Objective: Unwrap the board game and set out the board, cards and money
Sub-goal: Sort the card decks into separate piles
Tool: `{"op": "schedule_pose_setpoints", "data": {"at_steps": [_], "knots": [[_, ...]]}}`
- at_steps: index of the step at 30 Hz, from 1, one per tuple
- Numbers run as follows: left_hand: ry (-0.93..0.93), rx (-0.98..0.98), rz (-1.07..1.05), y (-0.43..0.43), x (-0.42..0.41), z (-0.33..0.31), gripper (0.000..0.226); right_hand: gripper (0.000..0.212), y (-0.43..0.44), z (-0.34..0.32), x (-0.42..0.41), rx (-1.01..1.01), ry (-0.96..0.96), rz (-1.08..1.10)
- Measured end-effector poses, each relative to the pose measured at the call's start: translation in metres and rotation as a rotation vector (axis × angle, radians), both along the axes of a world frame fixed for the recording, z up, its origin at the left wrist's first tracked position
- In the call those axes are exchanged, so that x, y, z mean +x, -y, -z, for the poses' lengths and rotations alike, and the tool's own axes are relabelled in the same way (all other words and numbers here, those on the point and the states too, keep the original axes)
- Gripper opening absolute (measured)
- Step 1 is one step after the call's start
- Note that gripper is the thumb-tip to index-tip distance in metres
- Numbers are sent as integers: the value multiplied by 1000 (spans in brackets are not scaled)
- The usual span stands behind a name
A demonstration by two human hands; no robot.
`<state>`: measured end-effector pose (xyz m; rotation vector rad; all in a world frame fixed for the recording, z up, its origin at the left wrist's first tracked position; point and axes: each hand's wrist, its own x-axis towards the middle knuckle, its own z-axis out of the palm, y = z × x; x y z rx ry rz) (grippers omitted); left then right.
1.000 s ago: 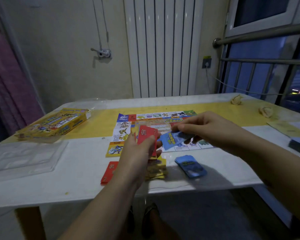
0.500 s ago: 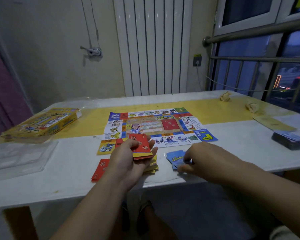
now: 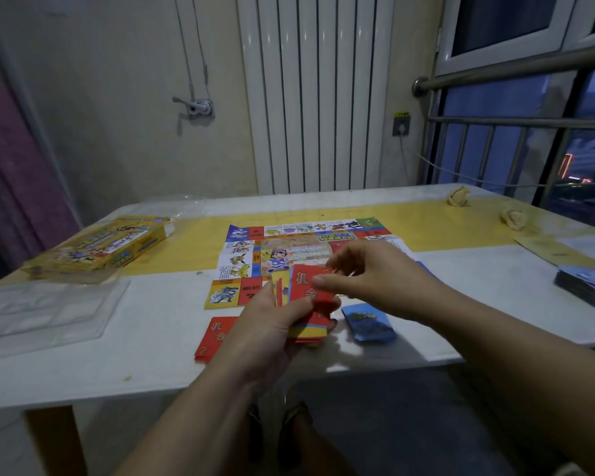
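We see the left hand (image 3: 272, 324) curled round a mixed red/yellow/blue card stack (image 3: 311, 329), just above the table (image 3: 152, 355). The right hand (image 3: 371, 273) pinches the top red card (image 3: 304, 286) of that stack, thumb on its face. Just beyond both hands: board (image 3: 255, 255), flat. Just left of the left hand: red pile (image 3: 213, 338). Under the right wrist: blue pile (image 3: 370, 321). Well off left: game box (image 3: 100, 249), clear tray (image 3: 42, 310). Far right: dark deck (image 3: 584, 286).

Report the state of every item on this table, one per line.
Game board: unfolded, lying flat.
Left hand: grips card stack.
Right hand: pinches top red card.
Red pile: lying flat.
Blue pile: lying flat.
Game box: lying flat, far left.
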<state>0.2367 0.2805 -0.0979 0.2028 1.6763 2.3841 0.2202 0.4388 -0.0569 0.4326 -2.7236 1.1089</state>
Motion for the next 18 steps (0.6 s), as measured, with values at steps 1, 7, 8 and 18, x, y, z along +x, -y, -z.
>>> {"op": "schedule_pose_setpoints", "data": {"at_steps": [1, 7, 8, 18], "knots": [[-13, -11, -6, 0, 1, 0, 23, 27, 5, 1, -3, -47, 22, -11], [17, 1, -182, 21, -1, -1, 33, 24, 29, 1, -19, -144, 155, -119], [34, 14, -199, 25, -1, -1, 30, 24, 34, 2, -21, -138, 163, -134], [145, 522, -387, 119, -3, -6, 19, 25, 86, 11, -48, -190, 252, -203]]}}
